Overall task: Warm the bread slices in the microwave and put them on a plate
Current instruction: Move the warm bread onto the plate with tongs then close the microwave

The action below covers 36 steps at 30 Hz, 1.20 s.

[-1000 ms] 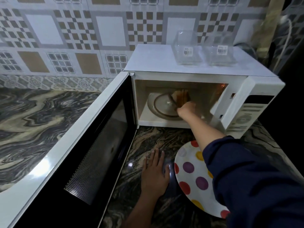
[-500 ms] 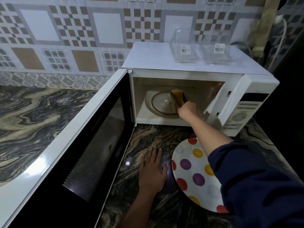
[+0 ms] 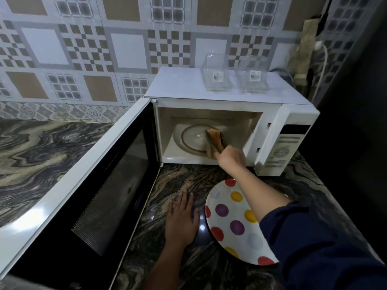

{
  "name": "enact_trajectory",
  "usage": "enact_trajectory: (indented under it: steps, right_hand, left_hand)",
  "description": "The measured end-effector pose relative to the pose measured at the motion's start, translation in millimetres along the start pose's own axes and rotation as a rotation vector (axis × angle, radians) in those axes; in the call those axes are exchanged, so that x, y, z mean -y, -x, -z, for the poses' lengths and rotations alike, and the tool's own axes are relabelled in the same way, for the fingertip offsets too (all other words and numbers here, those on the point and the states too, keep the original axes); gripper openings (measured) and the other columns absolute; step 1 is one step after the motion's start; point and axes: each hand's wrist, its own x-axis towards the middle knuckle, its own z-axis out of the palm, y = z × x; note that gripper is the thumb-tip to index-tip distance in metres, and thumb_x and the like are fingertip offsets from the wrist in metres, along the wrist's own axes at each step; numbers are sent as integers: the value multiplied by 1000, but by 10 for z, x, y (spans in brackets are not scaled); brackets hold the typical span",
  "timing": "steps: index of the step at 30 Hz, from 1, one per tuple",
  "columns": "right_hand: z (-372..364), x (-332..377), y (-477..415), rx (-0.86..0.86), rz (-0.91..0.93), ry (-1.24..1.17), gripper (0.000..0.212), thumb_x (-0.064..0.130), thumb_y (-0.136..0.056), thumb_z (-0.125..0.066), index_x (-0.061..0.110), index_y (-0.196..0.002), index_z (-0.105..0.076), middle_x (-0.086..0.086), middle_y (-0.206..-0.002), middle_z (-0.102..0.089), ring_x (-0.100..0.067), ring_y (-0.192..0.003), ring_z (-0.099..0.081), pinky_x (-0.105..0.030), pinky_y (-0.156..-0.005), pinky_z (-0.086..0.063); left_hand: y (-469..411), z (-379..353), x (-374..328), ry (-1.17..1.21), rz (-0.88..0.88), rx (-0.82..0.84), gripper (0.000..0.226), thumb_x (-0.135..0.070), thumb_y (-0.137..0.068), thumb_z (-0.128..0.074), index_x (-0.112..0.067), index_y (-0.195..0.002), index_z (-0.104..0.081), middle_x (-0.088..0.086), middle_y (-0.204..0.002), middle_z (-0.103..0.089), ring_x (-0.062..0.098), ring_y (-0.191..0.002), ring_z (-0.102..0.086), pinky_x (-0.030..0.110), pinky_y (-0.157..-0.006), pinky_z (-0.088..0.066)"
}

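Inside the open white microwave point(image 3: 270, 116), the right hand point(image 3: 229, 158) grips what look like dark tongs point(image 3: 212, 141) clamped round the browned bread slices point(image 3: 215, 135) at the glass turntable point(image 3: 190, 137) edge, likely against heat. The left hand point(image 3: 181, 220) lies flat, fingers straight, on the marbled stone counter point(image 3: 182, 178) beside the white polka-dot plate point(image 3: 234, 206), probably for balance.

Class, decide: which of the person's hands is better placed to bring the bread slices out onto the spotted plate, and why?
Right. The right hand holds tongs clamped on the bread slices inside the open microwave; the left hand lies flat on the counter beside the plate.
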Motion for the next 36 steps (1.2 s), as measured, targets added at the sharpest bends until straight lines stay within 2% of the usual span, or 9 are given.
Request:
enact_trajectory:
  steps: [6,11,14,18,21,24,26,31,36]
  right_hand:
    - [113,-259,204,-18,-3,-7,36,38,-91,-54,8,-110,-58,-11,-106,-62,-26,-85,-57,-33,-64,-41]
    - [283,-589,500,-60,20,-72,43,36,-89,-57,13,-125,-50,-10,-114,-60,-32,-101,-58,-37,-74,-48]
    - [365,-797,717,-45,-14,-100,40,37,-88,-57,10,-117,-53,-12,-113,-61,-30,-95,-58,-32,-65,-42]
    - [426,-1091,1026,-38,-48,-115,43,37,-87,-58,7,-117,-52,-14,-117,-59,-33,-105,-57,-34,-71,-42]
    - [384,-1306,1264,-35,-31,-121,47,39,-86,-59,12,-123,-50,-11,-119,-58,-31,-107,-57,-29,-71,-37]
    - [314,-1486,1464,10,-9,-126,51,38,-87,-58,17,-132,-44,-8,-126,-55,-30,-112,-54,-31,-79,-39]
    - [278,-1585,1568,20,-16,-111,52,37,-88,-57,17,-134,-42,-8,-129,-53,-30,-114,-53,-31,-79,-38]
    - [223,-1765,1723,9,-70,-75,39,35,-89,-58,12,-120,-52,-10,-119,-60,-32,-104,-59,-34,-76,-44]
    - [212,-1794,1737,-51,-130,-44,37,35,-89,-57,12,-117,-52,-11,-117,-62,-34,-105,-59,-35,-76,-44]
  left_hand:
    - [80,-8,-29,-48,4,33,56,-41,-98,-17,-24,-150,-4,-3,-159,2,9,-146,7,33,-117,8]
    - [316,-55,-105,-67,46,15,53,-37,-99,-18,-22,-150,-7,-2,-159,-3,11,-147,2,34,-118,0]
    - [496,-71,-168,-66,83,9,53,-36,-99,-18,-21,-150,-8,-1,-159,-5,12,-147,0,34,-118,0]
    - [729,-99,-265,-84,104,3,54,-34,-100,-19,-18,-150,-8,2,-159,-5,15,-147,0,35,-118,1]
    - [842,-118,-318,-96,108,0,54,-33,-100,-18,-15,-150,-7,4,-159,-5,17,-147,0,36,-119,0]
    - [911,-135,-351,-106,106,0,55,-34,-100,-18,-14,-150,-6,5,-159,-4,18,-147,0,37,-119,0]
    - [951,-139,-369,-99,111,-6,55,-33,-100,-18,-14,-150,-6,5,-159,-3,18,-147,0,37,-119,0]
    - [1038,-158,-394,-121,109,-18,54,-33,-100,-17,-14,-150,-7,5,-159,-3,18,-147,0,36,-119,0]
    - [1062,-164,-395,-109,112,-17,54,-33,-100,-17,-14,-150,-5,5,-159,-2,18,-147,1,36,-119,1]
